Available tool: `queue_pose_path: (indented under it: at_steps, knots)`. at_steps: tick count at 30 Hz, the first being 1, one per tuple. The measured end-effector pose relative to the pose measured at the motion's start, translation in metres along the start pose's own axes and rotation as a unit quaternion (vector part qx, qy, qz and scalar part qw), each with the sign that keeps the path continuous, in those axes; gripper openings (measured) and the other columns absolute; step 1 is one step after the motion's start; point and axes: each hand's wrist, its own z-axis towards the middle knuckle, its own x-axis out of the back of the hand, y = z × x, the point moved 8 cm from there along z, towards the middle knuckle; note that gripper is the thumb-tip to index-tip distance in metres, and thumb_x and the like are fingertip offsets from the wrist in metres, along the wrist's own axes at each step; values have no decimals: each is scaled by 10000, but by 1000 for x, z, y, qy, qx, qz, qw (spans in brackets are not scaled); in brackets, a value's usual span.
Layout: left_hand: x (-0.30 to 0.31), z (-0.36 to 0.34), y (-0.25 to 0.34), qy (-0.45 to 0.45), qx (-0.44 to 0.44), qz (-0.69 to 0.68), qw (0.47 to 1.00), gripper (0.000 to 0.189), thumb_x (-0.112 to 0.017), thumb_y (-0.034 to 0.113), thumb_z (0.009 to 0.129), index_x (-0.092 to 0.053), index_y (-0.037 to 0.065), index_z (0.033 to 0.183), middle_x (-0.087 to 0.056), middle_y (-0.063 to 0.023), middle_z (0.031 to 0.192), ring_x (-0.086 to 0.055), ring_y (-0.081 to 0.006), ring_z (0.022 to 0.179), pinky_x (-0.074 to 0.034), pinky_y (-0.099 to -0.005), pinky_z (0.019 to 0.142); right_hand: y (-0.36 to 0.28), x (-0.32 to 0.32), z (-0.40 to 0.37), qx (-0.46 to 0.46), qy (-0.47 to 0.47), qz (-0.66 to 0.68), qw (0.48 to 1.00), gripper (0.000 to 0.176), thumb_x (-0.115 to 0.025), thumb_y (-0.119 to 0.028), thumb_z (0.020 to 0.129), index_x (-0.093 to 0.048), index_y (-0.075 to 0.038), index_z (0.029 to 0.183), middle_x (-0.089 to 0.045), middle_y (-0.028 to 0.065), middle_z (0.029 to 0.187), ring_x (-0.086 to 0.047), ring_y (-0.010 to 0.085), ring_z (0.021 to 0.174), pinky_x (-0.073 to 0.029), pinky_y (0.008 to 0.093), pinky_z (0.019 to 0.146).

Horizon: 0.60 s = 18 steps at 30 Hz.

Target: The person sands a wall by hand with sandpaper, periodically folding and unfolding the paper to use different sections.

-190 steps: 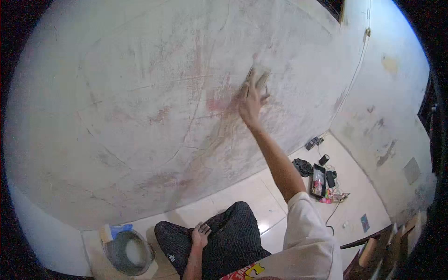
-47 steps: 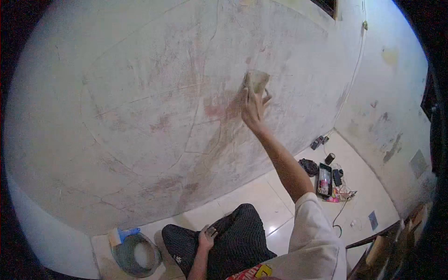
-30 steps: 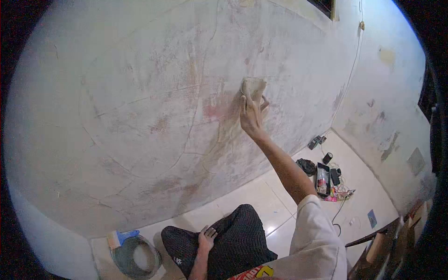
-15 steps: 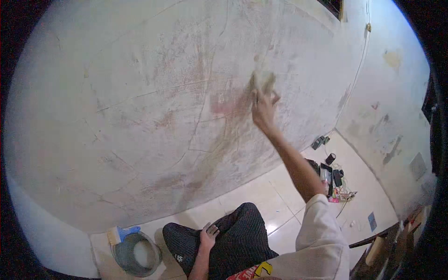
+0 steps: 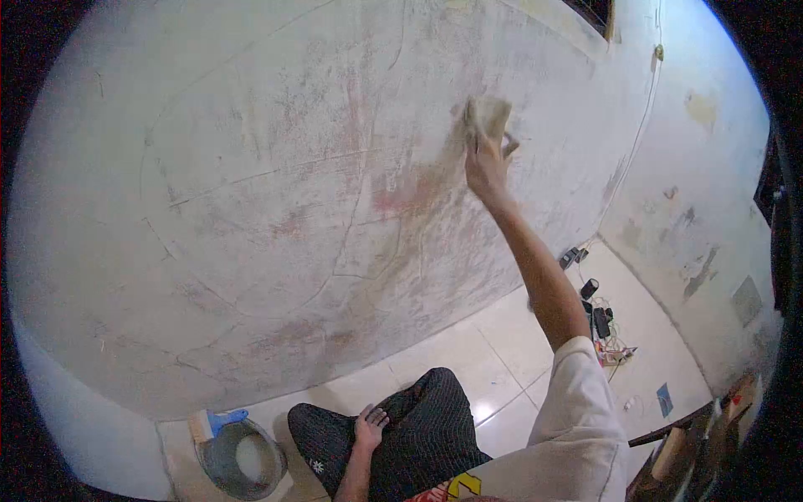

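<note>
My right hand [image 5: 488,167] is raised on an outstretched arm, its fingers closed round a beige rectangular pad [image 5: 495,115] that looks like folded sandpaper. The pad lies against the scuffed white wall [image 5: 276,125], where reddish and grey patches and thin cracks show. Part of it is covered by my fingers and thumb. Down at my lap, my left hand [image 5: 370,427] rests with loosely spread fingers on the dark patterned cloth [image 5: 427,427] over my bent legs, holding nothing.
A grey bucket [image 5: 209,468] stands on the tiled floor [image 5: 502,360] at lower left, with a blue-handled wide brush [image 5: 227,420] across its rim. Cables and small dark items [image 5: 602,322] lie near the right corner. A blue piece [image 5: 664,400] lies nearby; wooden pieces [image 5: 669,452] are at lower right.
My right hand has moved up and slightly right along the wall with the pad. My left hand stays resting on my lap.
</note>
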Motion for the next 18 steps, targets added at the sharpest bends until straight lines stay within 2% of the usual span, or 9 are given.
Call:
queue_pose_path:
  at_steps: [1,3,4,6,7,9,13,17,18]
  knots:
    - [-2,-2,2,0,0,-1,1000,368,-499,257,952,-496,62,1264,-610,-151,998,-598,-316,938,-490,-493,889,-3,-5,-16,76,29,-29,996,466,-271,-286,1042,-299,-226,1504,-133,300,1539,-28,366,1471,-22,516,1123]
    - [-8,-6,3,-7,10,8,1000,367,-512,263,942,-500,70,1253,-617,-147,977,-608,-304,925,-497,-489,878,-15,-13,-59,103,87,-140,981,485,-272,-327,1046,-330,-134,1487,-282,274,1497,-229,391,1401,-126,477,1079]
    - [-8,-5,2,-7,11,7,1000,367,-512,263,942,-500,70,1253,-617,-147,977,-608,-304,925,-497,-489,878,-15,-20,-75,105,86,-141,981,485,-272,-327,1046,-330,-134,1487,-282,274,1497,-229,391,1401,-126,477,1079]
    - [-4,-4,0,-12,4,5,1000,361,-527,270,935,-513,72,1237,-614,-144,991,-610,-290,927,-498,-484,879,1,-44,-94,31,-13,-43,999,492,-265,-343,1046,-309,-154,1499,-110,291,1547,-147,406,1436,-103,496,1103]
    - [-4,-5,-1,-11,4,5,1000,361,-527,270,935,-513,72,1237,-614,-144,991,-610,-290,927,-498,-484,879,-4,-44,-94,30,-15,-43,999,492,-265,-343,1046,-309,-154,1499,-110,291,1547,-147,406,1436,-103,496,1103]
    - [-4,-5,2,-5,10,-1,1000,346,-509,262,946,-512,73,1237,-612,-144,1006,-607,-290,945,-497,-484,883,-5,-39,-83,-10,13,-48,999,493,-266,-368,1043,-302,-197,1504,-8,278,1560,-147,394,1436,-57,499,1127]
    - [-3,0,1,9,3,0,1000,344,-501,257,950,-508,70,1239,-606,-152,1029,-599,-307,968,-498,-485,885,-9,-8,9,10,118,-34,992,487,-272,-401,1038,-308,-252,1500,-55,271,1561,-240,395,1390,-33,533,1125]
    - [1,4,3,-53,-14,-1,999,352,-528,267,938,-515,72,1231,-600,-157,1040,-594,-308,977,-506,-481,869,-17,19,46,-17,52,-67,996,487,-258,-388,1045,-292,-238,1507,-53,274,1560,-177,362,1434,-18,542,1112]
    - [1,5,0,-75,-27,4,997,354,-537,267,935,-518,73,1231,-599,-157,1041,-595,-305,974,-507,-479,866,-19,16,38,38,62,-50,996,485,-249,-380,1047,-298,-231,1506,-59,280,1557,-159,347,1442,-22,529,1109]
